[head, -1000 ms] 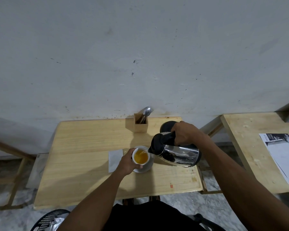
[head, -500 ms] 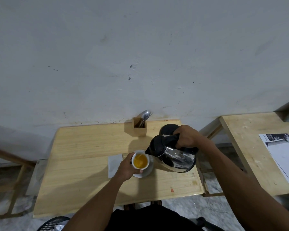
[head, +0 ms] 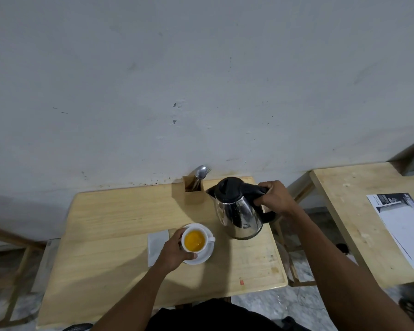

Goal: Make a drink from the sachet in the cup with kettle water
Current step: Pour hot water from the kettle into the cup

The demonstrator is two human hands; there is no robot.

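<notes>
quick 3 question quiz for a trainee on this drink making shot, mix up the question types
1. True or false: the kettle is tipped over the cup.
2. Which hand grips the kettle handle? A) left hand B) right hand
3. Fill in: the cup stands on a white ____.

Key
1. False: the kettle is upright, apart from the cup, which holds orange liquid.
2. B: the right hand grips it; the left hand holds the cup.
3. saucer
</notes>
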